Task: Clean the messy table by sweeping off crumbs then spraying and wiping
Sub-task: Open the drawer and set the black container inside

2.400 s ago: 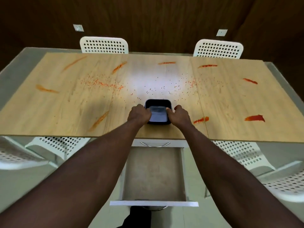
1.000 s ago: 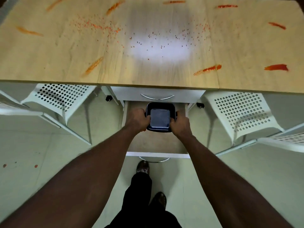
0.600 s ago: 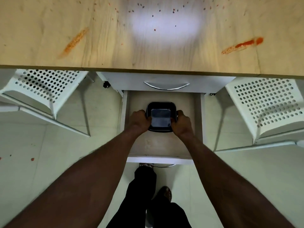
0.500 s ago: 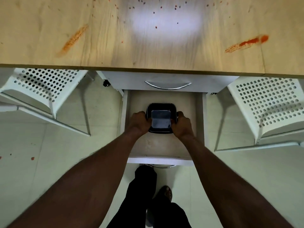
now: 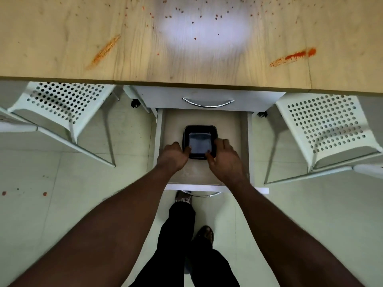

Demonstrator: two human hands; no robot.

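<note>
A black square tray (image 5: 200,139) rests on the floor of the open lower drawer (image 5: 244,146) under the wooden table (image 5: 62,38). My left hand (image 5: 174,156) grips the tray's left rim, thumb inside. My right hand (image 5: 226,158) lies at the tray's right rim with its fingers spread and loosened, the thumb over the near right corner. On the table above are scattered red crumbs (image 5: 194,17) and orange-red smears (image 5: 294,56) (image 5: 105,49).
A shut upper drawer with a curved metal handle (image 5: 207,103) sits just above the open one. White perforated chairs stand at the left (image 5: 62,102) and right (image 5: 325,121). A few crumbs (image 5: 44,194) lie on the pale floor. My legs (image 5: 180,235) stand before the drawer front.
The tray went from the tabletop down into the open drawer, held by both hands. In the last half second my right hand's fingers have spread and loosened on the rim.
</note>
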